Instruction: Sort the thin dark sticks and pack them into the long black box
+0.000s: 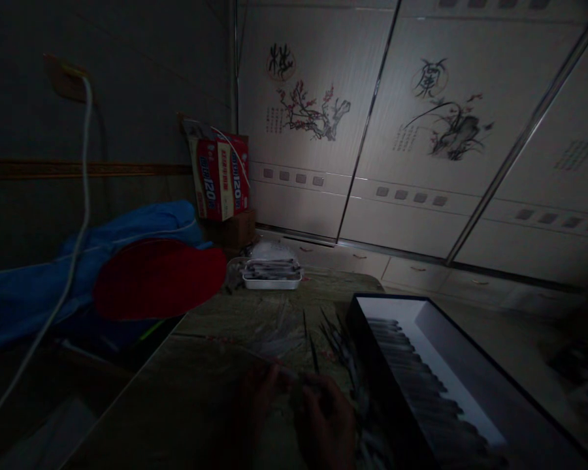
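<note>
The room is dim and my hands are partly lost in shadow. My left hand [261, 390] and my right hand [326, 414] are close together over the table, fingers closed around a small, pale, thin thing [288, 375] whose kind I cannot make out. Just beyond them, slim dark pointed sticks [314, 352] lie on the tabletop. More of these sticks are heaped in a loose pile [340, 343] to the right. Beside that pile stands an open dark-edged box [424, 310] with a white inside, holding a row of dark slender pieces [411, 372] in what looks like clear wrapping.
At the table's far end a white tray [273, 284] holds dark sticks, with clear plastic [273, 250] behind it. A red round cover [159, 279] and blue cloth [142, 225] lie left. A white cable [85, 170] hangs there. A red carton [220, 176] stands near the cabinet doors [313, 72].
</note>
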The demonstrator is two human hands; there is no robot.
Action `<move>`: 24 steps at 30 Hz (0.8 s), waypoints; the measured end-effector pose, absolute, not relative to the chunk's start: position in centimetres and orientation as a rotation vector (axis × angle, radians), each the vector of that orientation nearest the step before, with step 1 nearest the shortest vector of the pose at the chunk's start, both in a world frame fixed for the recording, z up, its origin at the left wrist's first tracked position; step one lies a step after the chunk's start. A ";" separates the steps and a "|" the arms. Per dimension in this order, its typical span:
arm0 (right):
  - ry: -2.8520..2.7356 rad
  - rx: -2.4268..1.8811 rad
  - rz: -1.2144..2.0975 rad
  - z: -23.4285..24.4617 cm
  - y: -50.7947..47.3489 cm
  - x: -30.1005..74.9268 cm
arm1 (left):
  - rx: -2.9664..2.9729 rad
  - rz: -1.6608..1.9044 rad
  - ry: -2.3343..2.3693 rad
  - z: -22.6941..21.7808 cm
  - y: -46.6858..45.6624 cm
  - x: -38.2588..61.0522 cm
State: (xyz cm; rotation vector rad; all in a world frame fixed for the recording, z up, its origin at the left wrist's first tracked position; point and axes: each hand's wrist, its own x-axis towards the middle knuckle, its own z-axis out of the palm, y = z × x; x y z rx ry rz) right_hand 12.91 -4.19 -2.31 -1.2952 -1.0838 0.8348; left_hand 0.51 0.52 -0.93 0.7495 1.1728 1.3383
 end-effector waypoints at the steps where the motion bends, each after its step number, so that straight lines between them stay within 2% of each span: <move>1: -1.092 -1.302 0.829 -2.2 -4.2 12.9 | 0.745 1.340 1.163 -1.0 0.6 0.5; 6: -1.154 -1.328 0.803 -1.9 -4.3 13.2 | 0.816 1.343 1.084 -1.5 0.4 0.4; 15: -1.211 -1.341 0.815 -2.2 -4.2 13.2 | 0.962 1.287 1.255 -1.5 0.3 0.3; 17: -1.312 -1.358 0.698 -3.0 -4.2 13.2 | 0.989 1.264 1.250 -0.6 0.0 0.2; 20: -1.397 -1.416 0.354 -5.1 -4.0 13.7 | 1.052 1.248 1.169 0.6 -0.5 0.3; 24: -1.448 -1.476 0.061 -7.6 -4.2 14.3 | 1.099 1.248 1.114 0.3 -0.6 0.4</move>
